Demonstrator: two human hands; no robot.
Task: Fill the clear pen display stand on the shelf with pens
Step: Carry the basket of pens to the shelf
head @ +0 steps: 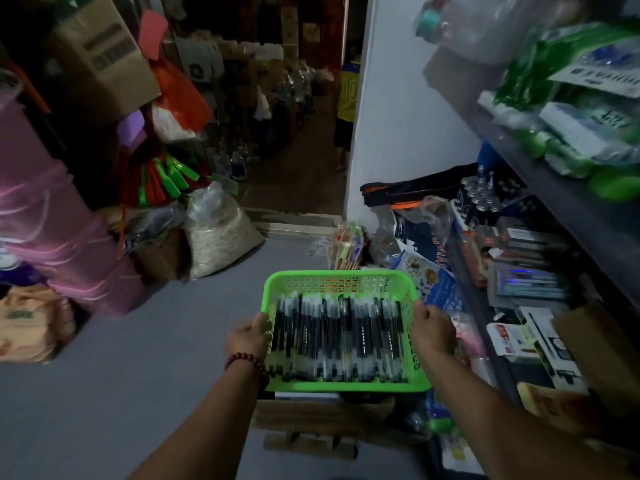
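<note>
A bright green plastic basket (341,280) with perforated walls is held in front of me above a wooden stool. It is packed with several black and clear pens (337,337) lying side by side. My left hand (247,337) grips the basket's left rim, thumb over the edge, a red bead bracelet on the wrist. My right hand (431,329) grips the right rim. I cannot make out the clear pen display stand among the goods on the shelf (540,306) to the right.
Crowded shelves run along the right, with stationery boxes below and green packets (568,116) above. Pink tubs (55,237), cardboard boxes and a sack (221,230) stand at the left. Grey floor (121,375) lies between. A person (346,109) stands in the far aisle.
</note>
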